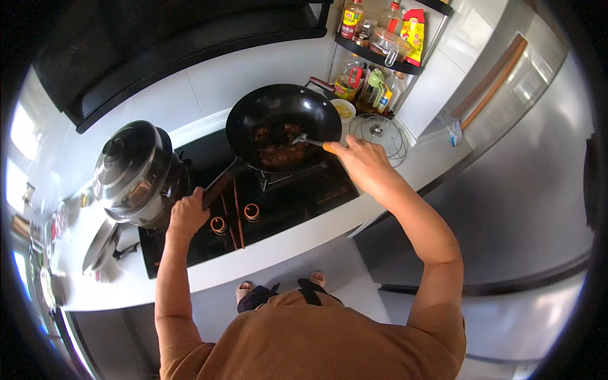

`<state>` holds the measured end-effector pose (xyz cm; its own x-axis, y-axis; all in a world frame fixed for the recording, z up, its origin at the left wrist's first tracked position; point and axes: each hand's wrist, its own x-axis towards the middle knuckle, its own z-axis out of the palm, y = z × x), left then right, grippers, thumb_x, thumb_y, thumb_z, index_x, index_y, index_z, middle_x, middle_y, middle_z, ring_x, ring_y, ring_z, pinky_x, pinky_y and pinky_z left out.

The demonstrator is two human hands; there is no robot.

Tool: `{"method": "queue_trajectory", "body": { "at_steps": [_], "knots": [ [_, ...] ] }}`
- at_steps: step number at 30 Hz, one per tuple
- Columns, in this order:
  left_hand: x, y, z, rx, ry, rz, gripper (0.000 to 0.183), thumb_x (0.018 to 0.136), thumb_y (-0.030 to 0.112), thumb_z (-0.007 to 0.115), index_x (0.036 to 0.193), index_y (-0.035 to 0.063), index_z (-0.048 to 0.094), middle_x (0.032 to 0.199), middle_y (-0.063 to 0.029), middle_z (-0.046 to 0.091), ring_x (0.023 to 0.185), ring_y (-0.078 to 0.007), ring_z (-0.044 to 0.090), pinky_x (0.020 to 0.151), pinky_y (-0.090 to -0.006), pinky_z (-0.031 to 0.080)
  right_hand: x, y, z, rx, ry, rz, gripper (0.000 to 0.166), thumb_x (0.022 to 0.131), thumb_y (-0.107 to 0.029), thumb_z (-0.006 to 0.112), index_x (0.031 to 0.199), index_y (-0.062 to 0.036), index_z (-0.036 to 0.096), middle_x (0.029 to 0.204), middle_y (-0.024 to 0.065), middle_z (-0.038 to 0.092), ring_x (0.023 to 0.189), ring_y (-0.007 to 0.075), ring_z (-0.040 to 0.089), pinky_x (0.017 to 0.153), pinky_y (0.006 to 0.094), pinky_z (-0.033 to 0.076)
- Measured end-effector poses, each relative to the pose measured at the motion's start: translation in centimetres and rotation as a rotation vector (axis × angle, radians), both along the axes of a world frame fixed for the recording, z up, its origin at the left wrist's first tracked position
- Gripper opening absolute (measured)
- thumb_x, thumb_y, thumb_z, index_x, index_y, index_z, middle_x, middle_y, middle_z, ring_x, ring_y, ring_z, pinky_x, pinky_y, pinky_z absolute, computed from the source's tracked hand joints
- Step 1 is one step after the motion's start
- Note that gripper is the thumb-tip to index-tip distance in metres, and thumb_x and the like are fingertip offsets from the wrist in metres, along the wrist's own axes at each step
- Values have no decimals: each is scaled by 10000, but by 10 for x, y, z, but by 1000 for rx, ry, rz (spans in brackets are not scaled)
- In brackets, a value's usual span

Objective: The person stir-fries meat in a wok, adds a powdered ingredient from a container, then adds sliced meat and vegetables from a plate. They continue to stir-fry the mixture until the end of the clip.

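Observation:
A black wok (pixel 251 104) sits on the right burner of a black glass gas hob (pixel 304 199). Brown pieces of food (pixel 282 154), perhaps meat, lie in its bowl. My left hand (pixel 189 214) grips the wok's long dark handle (pixel 219 187). In my right hand (pixel 363 159) is the yellow-orange handle end of a metal spatula (pixel 313 141); its head reaches into the wok beside the food. A second, reddish-brown handle (pixel 322 84) projects from the wok's far rim. Two chopsticks (pixel 238 216) rest across the hob between the wok and the orange-ringed control knobs (pixel 251 212).
A lidded steel pot (pixel 135 175) occupies the left burner. A glass lid (pixel 377 135) and a small white bowl of yellowish food (pixel 343 109) stand right of the wok. Bottles (pixel 349 78) fill a corner rack. Overhead hangs a black range hood (pixel 190 52); a refrigerator (pixel 503 209) stands right.

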<state>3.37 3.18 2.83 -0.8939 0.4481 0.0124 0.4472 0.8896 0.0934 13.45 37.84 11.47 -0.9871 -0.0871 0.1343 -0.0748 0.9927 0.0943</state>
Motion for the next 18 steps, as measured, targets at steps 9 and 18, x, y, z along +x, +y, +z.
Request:
{"method": "queue_trajectory", "body": {
  "at_steps": [9, 18],
  "knots": [
    [63, 51, -6, -86, -28, 189, 329, 721, 183, 625, 948, 44, 431, 668, -178, 598, 655, -329, 619, 595, -405, 511, -31, 20, -68, 130, 166, 3, 204, 763, -51, 545, 961, -8, 528, 804, 125, 549, 652, 200, 610, 506, 268, 509],
    [64, 54, -7, 34, -78, 162, 319, 730, 184, 608, 943, 17, 438, 701, -209, 600, 636, -336, 621, 568, -397, 512, -75, 1, -82, -109, 31, -108, 240, 824, -61, 456, 1055, 3, 473, 911, 188, 533, 705, 297, 623, 577, 357, 521]
  ]
}}
